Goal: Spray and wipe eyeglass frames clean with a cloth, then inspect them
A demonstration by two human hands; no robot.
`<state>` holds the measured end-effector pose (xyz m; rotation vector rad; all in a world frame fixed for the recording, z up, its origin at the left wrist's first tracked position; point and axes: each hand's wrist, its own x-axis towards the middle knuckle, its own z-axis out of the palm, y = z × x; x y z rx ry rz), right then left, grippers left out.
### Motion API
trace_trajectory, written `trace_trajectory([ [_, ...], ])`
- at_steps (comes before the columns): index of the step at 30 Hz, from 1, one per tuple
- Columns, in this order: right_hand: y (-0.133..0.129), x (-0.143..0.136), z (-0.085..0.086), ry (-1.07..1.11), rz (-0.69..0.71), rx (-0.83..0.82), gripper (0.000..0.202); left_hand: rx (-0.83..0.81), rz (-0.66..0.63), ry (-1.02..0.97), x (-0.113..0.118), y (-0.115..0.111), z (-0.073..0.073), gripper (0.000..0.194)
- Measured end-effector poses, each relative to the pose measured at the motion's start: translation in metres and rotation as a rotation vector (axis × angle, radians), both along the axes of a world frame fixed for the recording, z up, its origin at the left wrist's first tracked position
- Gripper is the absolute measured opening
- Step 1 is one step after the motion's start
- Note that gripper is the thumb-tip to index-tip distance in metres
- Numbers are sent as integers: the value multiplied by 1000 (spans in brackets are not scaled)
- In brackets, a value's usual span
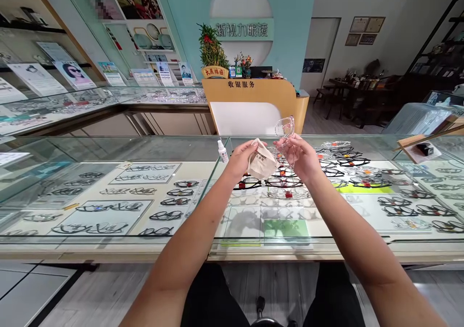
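A beige cleaning cloth with dark print (pixel 261 162) hangs from my left hand (pixel 242 156), whose fingers are closed on its upper edge. My right hand (pixel 303 158) grips a pair of clear-framed eyeglasses (pixel 284 126), held upright above the counter with one lens raised over the fingers. Cloth and glasses are close together; whether they touch I cannot tell. Just left of my left hand a small white spray bottle (pixel 222 152) stands on the glass. Below both hands lie several eyeglasses with red tags (pixel 284 182).
The glass display counter (pixel 213 255) spans the view in front of me, with rows of eyeglasses (pixel 176 201) on its left. At the right a wooden stand (pixel 411 143) sits on the glass. Beyond are a wooden reception desk (pixel 293 102) and a potted plant (pixel 212 49).
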<state>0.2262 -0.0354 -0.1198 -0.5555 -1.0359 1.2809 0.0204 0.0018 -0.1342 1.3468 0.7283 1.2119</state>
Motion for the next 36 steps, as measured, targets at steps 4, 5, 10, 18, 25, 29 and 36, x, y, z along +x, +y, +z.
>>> trace_trajectory([
  [4,1,0,-1,-1,8,6,26,30,-84,79,-1,-3,0,63],
  [5,1,-1,-2,-7,16,11,27,37,-104,97,0,-4,-1,66],
  [10,0,-7,-5,-62,11,35,28,55,-124,106,5,-7,-4,67],
  [18,-3,-11,-5,-38,29,-24,40,-84,-121,-74,9,1,-13,78],
  [25,-6,-15,-5,-18,68,-23,47,-188,-172,-173,17,-7,-16,74],
  [29,-6,-15,-7,4,77,-21,45,-250,-269,-149,20,-14,-15,66],
  [36,-6,-15,-8,30,76,-26,42,-215,-268,-51,22,-22,-17,59],
])
